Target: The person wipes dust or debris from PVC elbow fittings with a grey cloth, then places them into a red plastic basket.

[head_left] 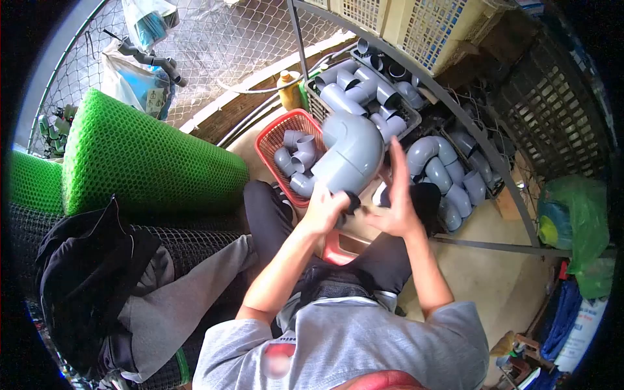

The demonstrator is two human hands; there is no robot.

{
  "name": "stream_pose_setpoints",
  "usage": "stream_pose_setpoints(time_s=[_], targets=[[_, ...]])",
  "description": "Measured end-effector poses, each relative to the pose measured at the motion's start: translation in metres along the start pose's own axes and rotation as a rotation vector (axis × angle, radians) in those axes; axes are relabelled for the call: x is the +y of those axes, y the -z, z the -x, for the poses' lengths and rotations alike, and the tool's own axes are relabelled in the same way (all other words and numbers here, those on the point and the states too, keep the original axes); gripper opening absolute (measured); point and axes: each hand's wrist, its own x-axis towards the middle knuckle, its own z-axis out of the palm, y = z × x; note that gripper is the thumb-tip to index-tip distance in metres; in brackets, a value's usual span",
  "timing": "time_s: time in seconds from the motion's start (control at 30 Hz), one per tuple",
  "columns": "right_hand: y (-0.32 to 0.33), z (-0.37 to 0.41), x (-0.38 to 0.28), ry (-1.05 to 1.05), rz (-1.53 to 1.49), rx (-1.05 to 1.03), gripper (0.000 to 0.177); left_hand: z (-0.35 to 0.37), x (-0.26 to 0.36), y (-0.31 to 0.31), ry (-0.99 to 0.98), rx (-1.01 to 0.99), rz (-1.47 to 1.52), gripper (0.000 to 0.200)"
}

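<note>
A large grey S-shaped pipe fitting [354, 156], made of joined elbows, is tilted up in front of my knees. My left hand [325, 209] is closed at its lower end, fingers curled in. Beside those fingers shows a small black shape [351, 203]; I cannot tell what it is. On the fitting's other side, my right hand [398, 205] is raised open, its fingers stretched upward close to the grey surface. Behind the fitting, a red plastic basket [263, 144] holds several smaller grey elbows [303, 156].
Black crates with several grey fittings [348, 97] stand ahead, and more curved fittings [445, 169] lie to the right. A metal frame [484, 140] crosses there. Green mesh rolls [149, 153] and a dark jacket [84, 260] are at left. A yellow bottle [289, 91] stands behind the basket.
</note>
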Motion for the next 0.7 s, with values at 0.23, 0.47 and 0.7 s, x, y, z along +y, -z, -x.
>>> stream_pose_setpoints(time_s=[0.23,0.47,0.7], targets=[[-0.008,0.018,0.010,-0.699,-0.765,0.464,0.082,0.013,0.019,-0.021,-0.141,-0.443,-0.552,0.053],[-0.031,0.022,0.011,-0.710,-0.923,0.343,0.084,0.024,-0.019,-0.024,0.131,-0.072,0.518,0.059],[-0.022,-0.002,0.010,-0.607,-0.765,0.440,0.082,0.000,-0.008,0.008,-0.439,-0.480,-1.441,0.026]])
